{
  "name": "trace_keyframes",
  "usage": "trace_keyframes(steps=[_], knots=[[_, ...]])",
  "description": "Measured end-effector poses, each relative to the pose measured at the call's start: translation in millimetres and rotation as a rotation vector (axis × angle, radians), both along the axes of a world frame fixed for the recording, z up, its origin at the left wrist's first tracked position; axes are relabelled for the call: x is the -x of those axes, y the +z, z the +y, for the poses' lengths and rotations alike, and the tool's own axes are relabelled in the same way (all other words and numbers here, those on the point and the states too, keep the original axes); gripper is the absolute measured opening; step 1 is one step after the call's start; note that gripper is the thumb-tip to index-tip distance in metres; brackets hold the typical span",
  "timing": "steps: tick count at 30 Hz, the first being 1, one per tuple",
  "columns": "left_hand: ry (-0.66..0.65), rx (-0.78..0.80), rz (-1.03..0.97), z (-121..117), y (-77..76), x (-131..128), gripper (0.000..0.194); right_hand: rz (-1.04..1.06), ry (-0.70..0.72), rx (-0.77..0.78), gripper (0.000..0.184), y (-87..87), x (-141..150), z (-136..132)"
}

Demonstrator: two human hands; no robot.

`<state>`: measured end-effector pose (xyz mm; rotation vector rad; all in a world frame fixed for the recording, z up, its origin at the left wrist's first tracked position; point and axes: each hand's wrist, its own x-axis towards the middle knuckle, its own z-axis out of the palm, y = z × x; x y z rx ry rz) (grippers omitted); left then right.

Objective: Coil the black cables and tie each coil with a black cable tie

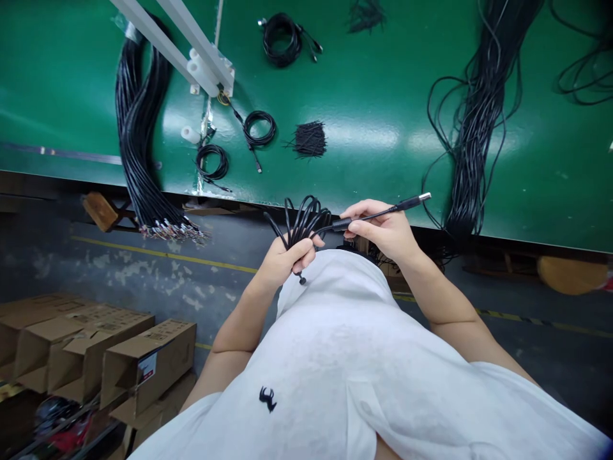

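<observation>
A black cable (306, 214) in loose loops is held in front of my body, just off the table's near edge. My left hand (290, 257) is closed round the bottom of the loops, and one small dark end pokes out below the fingers. My right hand (385, 231) pinches the same cable at a thicker black sleeve. From there the cable's end runs out to the right, finishing in a plug with a silver metal tip.
The green table (383, 172) bears a pile of short black ties (310, 139), coiled cables (282, 39), a thick cable bundle (138, 121) at left and another cable bundle (479, 128) at right. White posts (191, 45) rise at left. Cardboard boxes (163, 358) and a wooden stool (572, 275) stand below.
</observation>
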<state>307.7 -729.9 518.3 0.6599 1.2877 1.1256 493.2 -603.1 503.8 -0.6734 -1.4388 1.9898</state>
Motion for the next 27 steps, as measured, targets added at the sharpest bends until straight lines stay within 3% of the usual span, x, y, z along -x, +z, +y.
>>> trace_keyframes(steps=[7, 16, 22, 27], knots=[[0.033, 0.057, -0.174, 4.5, -0.1, 0.1, 0.028, -0.034, -0.031, -0.005, 0.03, -1.7, 4.5, -1.2], [-0.05, 0.122, -0.336, 7.9, 1.5, -2.4, 0.029, -0.127, -0.132, -0.19, 0.041, 1.1, 5.9, 0.9], [-0.076, 0.124, -0.376, 7.9, 1.1, -1.7, 0.03, -0.146, -0.18, -0.216, 0.046, -0.1, 7.2, -1.9], [-0.082, 0.116, -0.39, 6.8, -0.3, -0.9, 0.029, -0.122, -0.179, -0.145, 0.047, -6.2, 8.8, -4.2]])
